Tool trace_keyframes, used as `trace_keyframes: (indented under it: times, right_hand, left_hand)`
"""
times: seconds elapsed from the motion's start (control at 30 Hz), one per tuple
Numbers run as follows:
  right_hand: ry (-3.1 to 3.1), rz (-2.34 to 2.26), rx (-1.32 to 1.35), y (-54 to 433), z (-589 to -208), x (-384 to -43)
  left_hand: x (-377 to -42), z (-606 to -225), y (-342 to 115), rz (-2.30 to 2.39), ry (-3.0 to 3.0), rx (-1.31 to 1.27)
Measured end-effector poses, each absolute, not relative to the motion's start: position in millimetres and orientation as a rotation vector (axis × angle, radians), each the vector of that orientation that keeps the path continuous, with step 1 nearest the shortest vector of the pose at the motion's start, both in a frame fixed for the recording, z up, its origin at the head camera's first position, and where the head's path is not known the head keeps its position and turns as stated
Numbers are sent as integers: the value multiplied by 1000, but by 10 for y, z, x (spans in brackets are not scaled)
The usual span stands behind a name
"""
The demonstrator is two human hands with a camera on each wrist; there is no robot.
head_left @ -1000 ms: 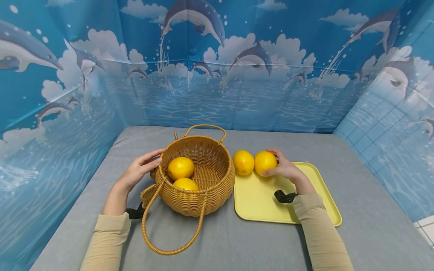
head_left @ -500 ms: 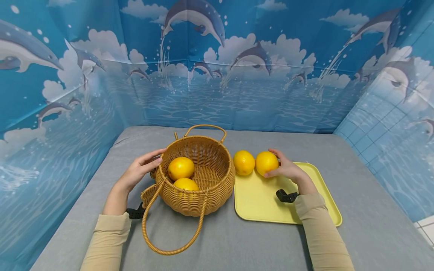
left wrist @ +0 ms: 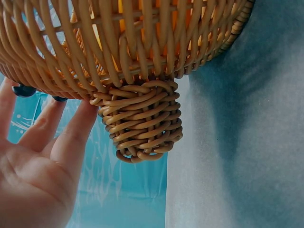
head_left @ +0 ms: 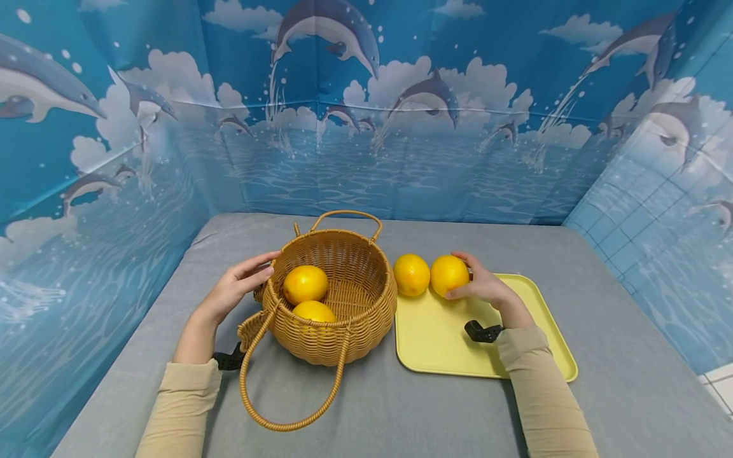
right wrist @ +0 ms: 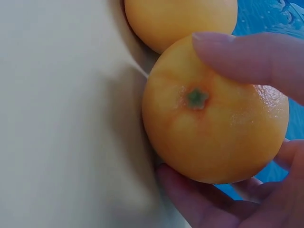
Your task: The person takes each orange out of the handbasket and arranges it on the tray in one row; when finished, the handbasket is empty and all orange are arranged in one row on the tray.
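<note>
My right hand [head_left: 487, 283] holds an orange [head_left: 449, 276] at the far left part of a yellow tray [head_left: 435, 356]. In the right wrist view, the thumb [right wrist: 251, 57] lies over this orange, near its green stem mark, while other fingers curl beneath. A second orange [head_left: 411, 275] sits right beside it on the left. My left hand [head_left: 231, 286] touches the left side of a wicker basket [head_left: 366, 331], its fingers reaching up to the rim; the left wrist view has them nearly straight against the weave. Inside the basket lie two oranges [head_left: 306, 284], the nearer one partly hidden by the rim.
One basket handle [head_left: 292, 425] hangs down toward the front and the other handle [head_left: 346, 212] stands up at the back. A woven tab [head_left: 249, 331] juts from the basket's left side. Blue dolphin-print curtains [head_left: 366, 159] wall in the grey table [head_left: 366, 413].
My right hand and its orange shift slightly right, then slightly back left. The left hand, basket and tray stay in place.
</note>
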State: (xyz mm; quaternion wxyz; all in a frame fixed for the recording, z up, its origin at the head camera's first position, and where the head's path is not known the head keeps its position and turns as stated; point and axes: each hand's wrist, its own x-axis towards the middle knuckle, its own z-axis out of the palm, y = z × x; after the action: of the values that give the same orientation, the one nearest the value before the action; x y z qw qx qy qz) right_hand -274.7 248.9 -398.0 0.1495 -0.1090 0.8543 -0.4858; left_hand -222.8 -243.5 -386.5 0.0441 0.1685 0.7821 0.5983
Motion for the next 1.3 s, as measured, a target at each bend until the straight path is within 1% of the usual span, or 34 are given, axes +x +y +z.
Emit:
trace_keyframes:
  times: [0.13, 0.37, 0.5, 1.3]
  right_hand:
    - [2462, -1401, -293, 2454, -3949, -2730]
    - [2477, -1395, -296, 2521, -4106, -2824]
    - [2462, -1399, -298, 2537, -4135, -2847]
    - [2440, -1365, -304, 2602, -3994, -2795]
  left_hand:
    - [-2232, -3869, -2436, 1829, 2388, 520]
    - [-2231, -3872, -2436, 1829, 2387, 524]
    - [-2233, -3872, -2436, 1829, 2386, 521]
    - [-2219, -3858, -2439, 1814, 2413, 495]
